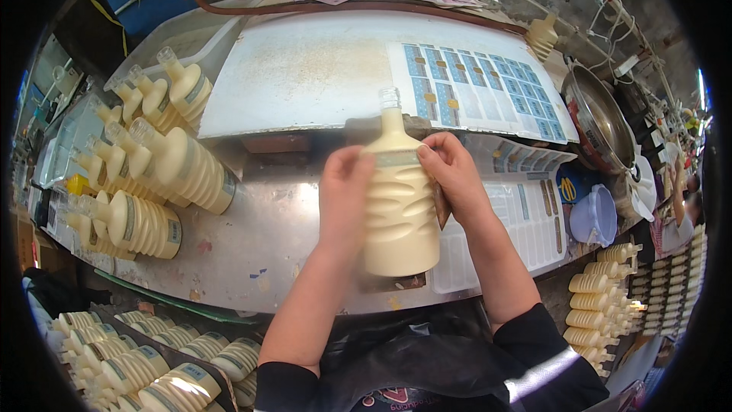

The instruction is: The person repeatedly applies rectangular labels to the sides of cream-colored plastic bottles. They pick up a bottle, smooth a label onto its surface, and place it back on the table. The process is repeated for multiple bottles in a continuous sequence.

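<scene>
A cream-coloured bottle (402, 217) with a clear glass neck and wavy ridged sides stands in front of me at the middle of the metal table. A pale label strip (393, 158) crosses its shoulder. My right hand (451, 168) is closed at the bottle's right shoulder, its thumb pressed on the strip's right end. On the other side, my left hand (345, 187) is at the bottle's left shoulder, next to the strip. Motion smears its fingers, so their exact hold does not show. A dark support partly shows behind and under the bottle.
Sheets of blue labels (476, 88) lie on the raised white board (305, 69). Similar bottles (187, 164) crowd the table's left; more (179, 389) stand low at left and right. A lavender bucket (593, 216) and a large metal pan (602, 114) are at the right.
</scene>
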Available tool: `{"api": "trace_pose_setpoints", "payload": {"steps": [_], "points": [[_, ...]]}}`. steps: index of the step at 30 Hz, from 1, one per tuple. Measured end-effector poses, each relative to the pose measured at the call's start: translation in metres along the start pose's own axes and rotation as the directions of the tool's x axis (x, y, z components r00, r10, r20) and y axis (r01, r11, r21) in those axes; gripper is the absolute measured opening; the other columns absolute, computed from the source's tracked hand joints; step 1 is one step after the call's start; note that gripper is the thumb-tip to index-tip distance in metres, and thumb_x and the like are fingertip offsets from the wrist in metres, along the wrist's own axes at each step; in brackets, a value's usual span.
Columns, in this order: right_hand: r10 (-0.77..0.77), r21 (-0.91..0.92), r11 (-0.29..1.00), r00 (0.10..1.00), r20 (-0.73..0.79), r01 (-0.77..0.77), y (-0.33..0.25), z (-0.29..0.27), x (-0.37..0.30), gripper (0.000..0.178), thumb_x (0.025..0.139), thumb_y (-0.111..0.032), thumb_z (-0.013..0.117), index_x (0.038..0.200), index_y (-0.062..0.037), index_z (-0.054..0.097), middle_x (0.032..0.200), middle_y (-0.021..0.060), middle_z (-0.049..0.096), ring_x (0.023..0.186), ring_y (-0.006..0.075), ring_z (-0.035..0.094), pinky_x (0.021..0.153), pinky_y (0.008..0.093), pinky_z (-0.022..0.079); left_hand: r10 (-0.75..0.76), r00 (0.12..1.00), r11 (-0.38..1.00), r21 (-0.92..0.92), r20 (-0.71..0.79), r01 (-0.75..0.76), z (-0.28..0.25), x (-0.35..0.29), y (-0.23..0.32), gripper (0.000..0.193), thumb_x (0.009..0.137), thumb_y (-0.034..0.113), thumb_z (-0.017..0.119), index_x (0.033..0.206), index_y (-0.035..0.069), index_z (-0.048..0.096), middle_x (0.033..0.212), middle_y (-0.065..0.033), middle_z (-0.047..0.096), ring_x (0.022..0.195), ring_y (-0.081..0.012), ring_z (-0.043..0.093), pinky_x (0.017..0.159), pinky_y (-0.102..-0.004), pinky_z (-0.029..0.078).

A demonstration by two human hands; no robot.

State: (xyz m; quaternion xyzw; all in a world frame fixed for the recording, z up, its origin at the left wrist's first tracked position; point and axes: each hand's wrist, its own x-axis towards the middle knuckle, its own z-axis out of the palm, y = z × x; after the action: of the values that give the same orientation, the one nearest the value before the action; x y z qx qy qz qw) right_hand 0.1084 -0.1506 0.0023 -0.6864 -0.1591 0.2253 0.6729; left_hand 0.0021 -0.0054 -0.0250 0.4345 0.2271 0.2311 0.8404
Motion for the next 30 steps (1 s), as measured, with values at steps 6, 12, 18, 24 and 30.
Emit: {"api": "trace_pose_setpoints", "payload": {"steps": [6,12,18,24,30], "points": [[0.113,0.080,0.990,0.992,0.064,-0.118,-0.012,-0.017,-0.010,0.037,0.102,-0.033,0.065,0.121,-0.0012,0.062,0.084,-0.0038,0.059,0.070,0.0025,0.050,0.062,0.0200,0.041,-0.072,0.997,0.997,0.014,0.004,0.072,-0.004,-0.018,0.011,0.035,0.107,0.019,0.055,0.136,0.002,0.051,0.117,-0.0085,0.064,0.099,-0.0140,0.064,0.086,-0.0317,0.055],[0.202,0.001,0.979,0.975,0.096,-0.204,0.004,-0.032,-0.041,0.042,0.104,-0.028,0.061,0.134,0.0012,0.065,0.082,-0.0063,0.055,0.067,0.0018,0.044,0.060,0.0186,0.037,0.099,0.979,0.814,0.552,0.179,-0.183,-0.012,-0.061,0.003,0.077,0.091,0.020,0.072,0.151,-0.006,0.032,0.136,-0.0243,0.056,0.129,-0.0349,0.056,0.107,-0.0439,0.046],[0.144,0.009,0.989,0.983,0.115,-0.146,0.005,-0.021,-0.053,0.042,0.104,-0.022,0.060,0.139,0.0018,0.062,0.097,-0.0026,0.067,0.076,0.0029,0.053,0.069,0.0199,0.045,0.247,0.945,0.506,0.802,0.216,-0.316,0.010,-0.076,0.007,0.087,0.087,0.019,0.074,0.155,-0.006,0.026,0.134,-0.0285,0.055,0.125,-0.0411,0.058,0.105,-0.0467,0.048],[0.058,-0.159,0.986,0.995,0.082,-0.044,-0.017,-0.004,-0.069,0.039,0.102,-0.015,0.058,0.137,0.0023,0.062,0.121,0.0053,0.070,0.102,0.0106,0.063,0.089,0.0274,0.053,0.022,0.985,0.793,0.597,0.172,-0.122,-0.010,-0.061,-0.001,0.085,0.088,0.015,0.065,0.160,-0.002,0.024,0.148,-0.0190,0.048,0.134,-0.0282,0.052,0.113,-0.0387,0.042],[-0.067,-0.393,0.915,0.996,0.066,0.087,-0.014,-0.006,-0.068,0.048,0.099,-0.014,0.065,0.144,0.0019,0.057,0.082,-0.0025,0.060,0.075,0.0041,0.054,0.069,0.0226,0.047,-0.049,0.971,0.960,0.278,0.234,-0.019,0.001,-0.064,0.009,0.082,0.089,0.011,0.058,0.162,-0.002,0.022,0.152,-0.0171,0.044,0.138,-0.0254,0.048,0.114,-0.0373,0.040]]}}
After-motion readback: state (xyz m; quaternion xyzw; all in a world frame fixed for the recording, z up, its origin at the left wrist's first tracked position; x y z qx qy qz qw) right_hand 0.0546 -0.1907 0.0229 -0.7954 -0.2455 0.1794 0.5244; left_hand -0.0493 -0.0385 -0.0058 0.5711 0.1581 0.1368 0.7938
